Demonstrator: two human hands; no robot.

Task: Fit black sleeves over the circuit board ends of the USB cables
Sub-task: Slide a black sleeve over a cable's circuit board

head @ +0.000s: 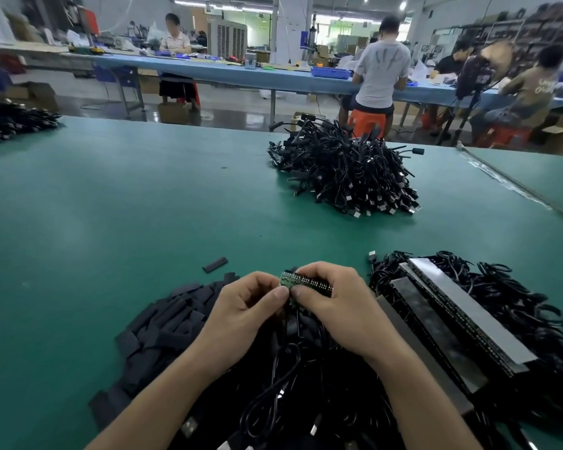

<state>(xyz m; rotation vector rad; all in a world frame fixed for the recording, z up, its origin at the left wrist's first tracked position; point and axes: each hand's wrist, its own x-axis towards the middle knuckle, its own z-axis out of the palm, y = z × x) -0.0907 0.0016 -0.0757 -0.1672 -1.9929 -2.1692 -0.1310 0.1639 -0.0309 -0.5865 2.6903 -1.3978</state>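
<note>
Green bench (111,206), lower centre of frame: circuit board (306,282) held between both hands
Board's long axis runs left-right; left hand (244,306) pinches its bare left end, right hand (335,297) curls round the rest; sleeve pile (166,319) lies lower left, nearer the left hand

the right hand (332,297) covers most of the circuit board (288,279), and both thumbs hide its lower edge; whether a sleeve already sits on it cannot be told. the left hand (241,306) curls its fingertips out of sight. both forearms run off the bottom edge, and the left one hides part of the sleeve pile (163,323). the cable (283,362) below the hands is lost in the dark heap. the left edge cuts the far cable pile (10,125). the workers (381,63) behind are blurred.
</note>
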